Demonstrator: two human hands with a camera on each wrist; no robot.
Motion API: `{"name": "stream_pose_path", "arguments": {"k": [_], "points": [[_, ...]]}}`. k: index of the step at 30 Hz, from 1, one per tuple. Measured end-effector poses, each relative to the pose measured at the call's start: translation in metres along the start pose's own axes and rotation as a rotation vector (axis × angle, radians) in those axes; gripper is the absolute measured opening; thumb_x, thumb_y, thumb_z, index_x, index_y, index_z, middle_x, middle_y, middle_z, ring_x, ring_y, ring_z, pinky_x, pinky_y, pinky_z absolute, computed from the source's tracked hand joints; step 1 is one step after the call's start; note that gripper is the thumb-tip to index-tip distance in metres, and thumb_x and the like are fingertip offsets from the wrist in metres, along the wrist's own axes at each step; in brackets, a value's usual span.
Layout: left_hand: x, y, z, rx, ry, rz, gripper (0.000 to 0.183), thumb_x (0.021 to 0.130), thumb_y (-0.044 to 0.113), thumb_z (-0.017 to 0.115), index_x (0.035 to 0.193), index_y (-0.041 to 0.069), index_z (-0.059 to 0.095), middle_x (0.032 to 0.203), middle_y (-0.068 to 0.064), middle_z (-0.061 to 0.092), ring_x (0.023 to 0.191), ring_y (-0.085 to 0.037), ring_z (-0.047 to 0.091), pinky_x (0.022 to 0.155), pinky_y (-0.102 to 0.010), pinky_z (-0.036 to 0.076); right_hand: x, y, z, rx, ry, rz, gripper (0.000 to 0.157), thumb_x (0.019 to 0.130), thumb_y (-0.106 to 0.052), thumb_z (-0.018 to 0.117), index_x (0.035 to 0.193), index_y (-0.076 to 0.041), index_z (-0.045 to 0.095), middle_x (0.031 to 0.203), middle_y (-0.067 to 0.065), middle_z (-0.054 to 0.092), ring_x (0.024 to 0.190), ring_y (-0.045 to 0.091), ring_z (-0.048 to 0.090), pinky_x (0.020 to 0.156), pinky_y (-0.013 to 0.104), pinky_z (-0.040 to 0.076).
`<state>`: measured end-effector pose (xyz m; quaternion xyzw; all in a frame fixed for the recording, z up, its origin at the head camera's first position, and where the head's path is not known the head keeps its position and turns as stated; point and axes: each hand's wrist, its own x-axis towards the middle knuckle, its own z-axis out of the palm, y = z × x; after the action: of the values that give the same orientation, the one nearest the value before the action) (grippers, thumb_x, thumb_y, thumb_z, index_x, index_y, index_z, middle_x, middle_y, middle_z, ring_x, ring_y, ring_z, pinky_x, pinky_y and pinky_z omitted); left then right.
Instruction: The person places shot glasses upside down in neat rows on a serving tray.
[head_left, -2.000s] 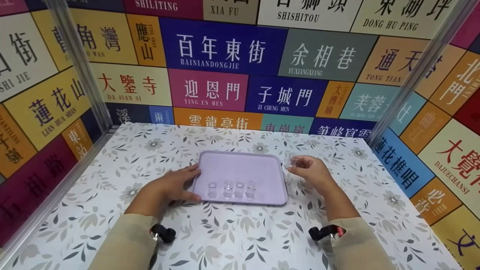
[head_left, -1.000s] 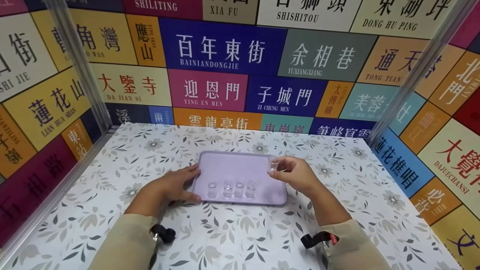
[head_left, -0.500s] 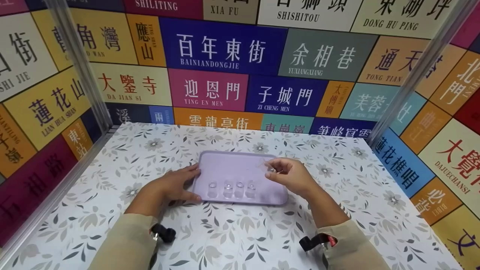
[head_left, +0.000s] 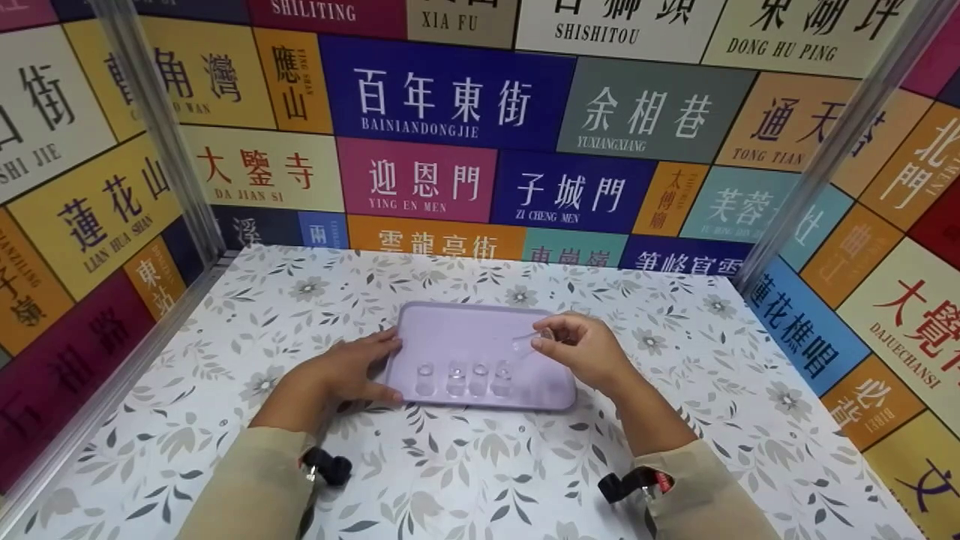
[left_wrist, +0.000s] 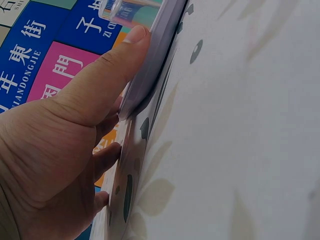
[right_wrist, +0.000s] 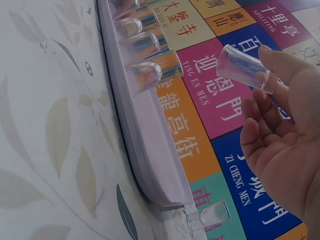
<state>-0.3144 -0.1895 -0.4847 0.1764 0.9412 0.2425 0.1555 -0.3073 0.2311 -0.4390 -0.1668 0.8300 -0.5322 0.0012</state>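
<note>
A lilac tray (head_left: 480, 330) lies in the middle of the flowered table. Several small clear glasses (head_left: 465, 377) stand in a row near its front edge, also seen in the right wrist view as a row of glasses (right_wrist: 145, 45). My right hand (head_left: 583, 351) hovers over the tray's right part and pinches one more small clear glass (head_left: 529, 340), tilted, by its base (right_wrist: 244, 68). My left hand (head_left: 341, 373) grips the tray's left edge, thumb (left_wrist: 112, 70) on the rim (left_wrist: 152, 60) and fingers curled beneath.
One more clear glass (right_wrist: 209, 216) stands on the table just beyond the tray's far edge. Walls covered in coloured sign panels (head_left: 450, 97) close the table in at the back and both sides. Metal posts (head_left: 161, 127) stand at the back corners.
My right hand has carried its glass leftward from beside the tray's right rim to above the tray and has tipped it. The left hand and the tray have stayed put.
</note>
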Motion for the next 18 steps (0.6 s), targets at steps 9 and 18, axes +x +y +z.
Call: {"name": "stream_pose_path", "arguments": {"k": [9,18], "points": [[0.0001,0.0013,0.0002,-0.033,-0.013,-0.054,0.117,0.073,0.069,0.089,0.169,0.038,0.03,0.181,0.019,0.011,0.169,-0.043,0.008,0.134,-0.072,0.006,0.0019,0.003,0.0014,0.028,-0.015,0.023,0.037,0.089,-0.018,0.088,0.124,-0.01,0.078,0.109,0.011,0.075,0.093,0.017,0.068,0.076,0.02,0.06],[-0.0004,0.0015,0.0,-0.045,-0.015,-0.057,0.117,0.073,0.068,0.089,0.169,0.038,0.03,0.181,0.019,0.01,0.169,-0.043,0.007,0.134,-0.072,0.006,0.0024,0.0054,0.0028,-0.021,-0.033,0.057,0.036,0.088,-0.015,0.088,0.123,-0.012,0.079,0.111,0.009,0.078,0.098,0.019,0.069,0.079,0.021,0.061]]}}
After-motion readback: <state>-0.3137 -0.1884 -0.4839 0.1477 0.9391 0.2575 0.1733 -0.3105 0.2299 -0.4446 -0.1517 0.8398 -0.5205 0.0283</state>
